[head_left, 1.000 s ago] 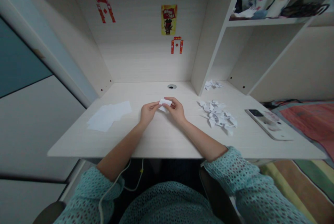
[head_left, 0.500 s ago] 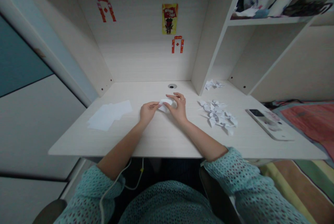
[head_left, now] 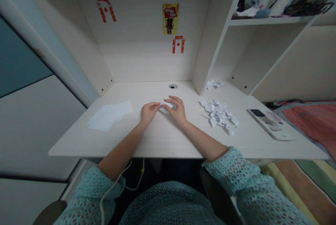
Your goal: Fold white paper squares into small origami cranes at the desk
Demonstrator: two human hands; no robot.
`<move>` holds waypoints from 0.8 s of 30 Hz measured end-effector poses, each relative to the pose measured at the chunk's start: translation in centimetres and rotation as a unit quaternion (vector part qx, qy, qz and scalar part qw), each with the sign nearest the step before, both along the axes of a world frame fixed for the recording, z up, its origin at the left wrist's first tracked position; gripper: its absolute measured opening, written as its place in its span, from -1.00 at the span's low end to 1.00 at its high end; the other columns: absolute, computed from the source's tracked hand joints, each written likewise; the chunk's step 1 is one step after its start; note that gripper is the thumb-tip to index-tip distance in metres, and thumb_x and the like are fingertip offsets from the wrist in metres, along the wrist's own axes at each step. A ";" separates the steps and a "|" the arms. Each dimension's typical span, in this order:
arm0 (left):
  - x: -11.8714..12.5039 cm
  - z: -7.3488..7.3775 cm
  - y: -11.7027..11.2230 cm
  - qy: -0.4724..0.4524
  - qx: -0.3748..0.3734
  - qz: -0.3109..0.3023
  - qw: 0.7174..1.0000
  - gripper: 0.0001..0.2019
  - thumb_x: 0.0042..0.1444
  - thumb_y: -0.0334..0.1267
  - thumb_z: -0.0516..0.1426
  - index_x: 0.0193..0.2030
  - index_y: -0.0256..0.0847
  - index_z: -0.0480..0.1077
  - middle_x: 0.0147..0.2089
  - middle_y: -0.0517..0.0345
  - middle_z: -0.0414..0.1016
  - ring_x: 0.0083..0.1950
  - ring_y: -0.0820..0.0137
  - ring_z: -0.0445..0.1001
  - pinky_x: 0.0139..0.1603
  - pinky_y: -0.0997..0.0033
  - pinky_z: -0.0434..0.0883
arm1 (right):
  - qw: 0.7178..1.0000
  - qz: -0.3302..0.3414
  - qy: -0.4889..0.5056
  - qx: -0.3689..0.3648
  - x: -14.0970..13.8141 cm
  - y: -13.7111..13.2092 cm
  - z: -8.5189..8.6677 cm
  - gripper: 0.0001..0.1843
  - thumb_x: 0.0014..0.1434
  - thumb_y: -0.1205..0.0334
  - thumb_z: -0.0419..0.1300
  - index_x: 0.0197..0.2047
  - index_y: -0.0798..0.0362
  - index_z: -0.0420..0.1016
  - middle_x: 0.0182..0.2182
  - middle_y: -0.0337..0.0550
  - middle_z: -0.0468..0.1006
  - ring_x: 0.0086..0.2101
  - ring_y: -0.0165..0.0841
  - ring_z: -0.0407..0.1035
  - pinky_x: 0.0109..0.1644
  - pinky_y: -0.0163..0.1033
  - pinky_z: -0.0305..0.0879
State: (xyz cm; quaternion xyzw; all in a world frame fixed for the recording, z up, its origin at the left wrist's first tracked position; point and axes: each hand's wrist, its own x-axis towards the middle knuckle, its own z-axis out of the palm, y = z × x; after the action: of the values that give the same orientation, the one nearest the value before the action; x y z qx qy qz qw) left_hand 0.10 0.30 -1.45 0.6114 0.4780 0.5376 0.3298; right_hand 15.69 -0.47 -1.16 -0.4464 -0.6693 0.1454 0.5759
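Note:
A small folded white paper [head_left: 165, 106] lies on the pale desk [head_left: 168, 137] at its middle. My left hand [head_left: 148, 111] pinches the paper's left end with curled fingers. My right hand [head_left: 177, 110] lies over its right part, fingers stretched and pressing it down against the desk. Most of the paper is hidden under my fingers.
Flat white sheets [head_left: 109, 114] lie to the left. A heap of several folded paper pieces [head_left: 219, 114] sits to the right, a smaller clump [head_left: 214, 85] behind it. A phone [head_left: 270, 124] rests at the far right. A cable hole [head_left: 173, 86] is behind my hands.
My right hand has gone from pinching the paper in the air to lying flatter over it. The paper has come down onto the desk.

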 end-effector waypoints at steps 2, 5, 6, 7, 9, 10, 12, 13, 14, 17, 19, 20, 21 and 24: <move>0.0 0.0 -0.1 0.035 0.006 0.018 0.999 -0.76 -0.05 -0.10 0.23 -0.29 -0.19 0.54 -0.23 0.04 0.58 -0.25 0.31 0.54 -0.12 0.30 0.44 | 1.000 0.000 -0.005 0.001 0.0 0.0 -0.1 -0.75 0.02 0.03 0.27 -0.20 -0.11 0.57 -0.08 -0.08 0.49 0.00 -0.19 0.28 0.13 0.00 0.11; -0.1 0.1 -0.3 0.085 0.018 0.045 0.995 -0.78 -0.03 -0.09 0.22 -0.27 -0.12 0.54 -0.21 0.08 0.58 -0.24 0.32 0.53 -0.12 0.32 0.43 | 1.000 0.011 -0.023 0.001 0.1 0.0 -0.3 -0.72 0.06 0.05 0.24 -0.14 -0.13 0.55 -0.11 -0.09 0.51 -0.04 -0.18 0.29 0.11 0.01 0.12; -0.1 0.1 -0.4 0.097 0.022 0.050 0.994 -0.78 -0.02 -0.08 0.22 -0.27 -0.11 0.54 -0.21 0.08 0.58 -0.24 0.32 0.53 -0.12 0.33 0.42 | 0.999 0.015 -0.031 0.000 0.1 0.0 -0.3 -0.71 0.07 0.05 0.23 -0.11 -0.14 0.54 -0.12 -0.09 0.52 -0.05 -0.18 0.30 0.11 0.01 0.13; -0.1 0.1 -0.4 0.105 0.026 0.054 0.993 -0.78 -0.01 -0.08 0.21 -0.26 -0.11 0.54 -0.21 0.09 0.58 -0.24 0.32 0.53 -0.13 0.33 0.43 | 0.999 0.018 -0.038 0.000 0.1 0.0 -0.3 -0.70 0.09 0.06 0.22 -0.09 -0.14 0.53 -0.13 -0.10 0.52 -0.06 -0.19 0.31 0.10 0.01 0.13; -0.1 0.1 -0.4 0.109 0.034 0.059 0.992 -0.77 -0.01 -0.07 0.20 -0.24 -0.11 0.54 -0.21 0.09 0.58 -0.24 0.32 0.54 -0.13 0.33 0.43 | 0.999 0.020 -0.050 0.002 0.0 -0.1 -0.4 -0.69 0.11 0.06 0.19 -0.06 -0.16 0.51 -0.14 -0.11 0.52 -0.07 -0.19 0.31 0.09 0.00 0.15; -0.1 0.0 -0.4 0.103 0.036 0.061 0.992 -0.76 -0.01 -0.07 0.20 -0.23 -0.11 0.54 -0.20 0.09 0.58 -0.24 0.32 0.54 -0.13 0.33 0.43 | 0.998 0.019 -0.054 0.004 0.0 -0.1 -0.4 -0.70 0.12 0.06 0.18 -0.05 -0.17 0.51 -0.14 -0.11 0.52 -0.08 -0.19 0.31 0.08 0.00 0.15; 0.0 -0.1 -0.3 0.076 0.035 0.059 0.995 -0.74 -0.01 -0.08 0.21 -0.22 -0.13 0.54 -0.20 0.08 0.58 -0.24 0.32 0.54 -0.12 0.32 0.44 | 0.998 0.022 -0.056 0.009 -0.1 -0.2 -0.3 -0.71 0.14 0.04 0.16 -0.07 -0.18 0.53 -0.16 -0.12 0.52 -0.08 -0.20 0.31 0.07 -0.01 0.17; 0.0 -0.1 -0.2 0.058 0.033 0.053 0.996 -0.74 -0.02 -0.08 0.21 -0.22 -0.14 0.54 -0.19 0.07 0.58 -0.23 0.32 0.54 -0.11 0.31 0.44 | 0.998 0.026 -0.057 0.010 -0.2 -0.2 -0.3 -0.72 0.14 0.04 0.15 -0.08 -0.19 0.53 -0.16 -0.12 0.52 -0.09 -0.20 0.31 0.07 -0.02 0.17; 0.0 -0.1 -0.2 0.038 0.029 0.044 0.998 -0.73 -0.02 -0.08 0.21 -0.22 -0.16 0.54 -0.19 0.06 0.58 -0.21 0.31 0.54 -0.09 0.30 0.44 | 0.998 0.031 -0.057 0.010 -0.2 -0.3 -0.3 -0.73 0.14 0.04 0.16 -0.09 -0.19 0.54 -0.17 -0.12 0.52 -0.09 -0.20 0.31 0.07 -0.02 0.17; 0.1 0.1 -0.1 -0.008 0.019 0.020 1.000 -0.71 -0.05 -0.08 0.22 -0.24 -0.20 0.54 -0.18 0.06 0.58 -0.16 0.30 0.53 -0.02 0.27 0.42 | 0.997 0.042 -0.061 0.005 -0.4 -0.4 -0.3 -0.72 0.12 0.07 0.18 -0.07 -0.20 0.52 -0.15 -0.13 0.50 -0.07 -0.20 0.29 0.09 0.00 0.15; 0.2 0.3 -0.2 -0.024 0.012 0.016 1.000 -0.70 -0.07 -0.07 0.23 -0.26 -0.22 0.54 -0.19 0.05 0.58 -0.15 0.29 0.53 0.00 0.26 0.41 | 0.997 0.038 -0.067 0.006 -0.4 -0.6 -0.2 -0.70 0.09 0.08 0.21 -0.06 -0.20 0.51 -0.11 -0.14 0.49 -0.04 -0.19 0.26 0.11 0.02 0.13; 0.2 0.3 -0.2 -0.028 0.008 0.014 0.999 -0.70 -0.08 -0.07 0.23 -0.26 -0.23 0.55 -0.19 0.05 0.58 -0.15 0.29 0.53 0.00 0.26 0.41 | 0.997 0.035 -0.073 0.010 -0.4 -0.6 -0.1 -0.68 0.08 0.07 0.23 -0.06 -0.21 0.51 -0.08 -0.14 0.48 -0.01 -0.18 0.24 0.13 0.03 0.10; 0.2 0.4 -0.2 -0.033 0.004 0.012 0.999 -0.70 -0.08 -0.07 0.23 -0.27 -0.23 0.55 -0.19 0.04 0.58 -0.14 0.28 0.52 0.00 0.26 0.40 | 0.996 0.031 -0.077 0.015 -0.4 -0.7 -0.1 -0.67 0.06 0.07 0.25 -0.06 -0.21 0.51 -0.04 -0.15 0.46 0.02 -0.17 0.22 0.15 0.04 0.08; 0.3 0.6 -0.3 -0.047 0.001 0.003 0.999 -0.71 -0.07 -0.07 0.23 -0.29 -0.24 0.55 -0.19 0.04 0.58 -0.13 0.27 0.51 0.01 0.27 0.38 | 0.997 0.020 -0.076 0.021 -0.4 -0.7 0.1 -0.66 0.02 0.03 0.27 -0.08 -0.23 0.52 0.07 -0.16 0.38 0.09 -0.14 0.15 0.19 0.08 0.02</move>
State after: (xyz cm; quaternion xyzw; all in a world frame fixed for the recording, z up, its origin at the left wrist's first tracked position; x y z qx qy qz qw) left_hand 0.41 -0.02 -0.83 0.5841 0.4637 0.5671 0.3496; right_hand 15.33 -1.21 -1.01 -0.4301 -0.7229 0.1087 0.5297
